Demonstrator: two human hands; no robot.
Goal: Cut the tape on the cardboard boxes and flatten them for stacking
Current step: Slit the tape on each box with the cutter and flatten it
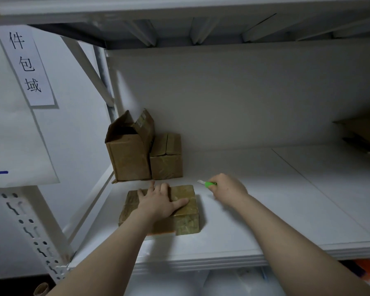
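A flat, taped cardboard box [186,218] lies on the white shelf [265,210] near its front edge. My left hand [158,201] presses flat on the box's top with fingers spread. My right hand [229,186] grips a green utility knife [208,184] just right of the box's far right corner, and the knife's pale tip points left. Behind them, against the back wall, stand a taller cardboard box with open top flaps [128,157] and a smaller taped box [167,165] beside it.
Flattened cardboard [363,129] lies at the far right of the shelf. A white upright post with slots [30,227] and a paper sign [26,65] stand to the left. Another shelf board [179,9] hangs overhead. Pale bags [201,283] sit below the shelf.
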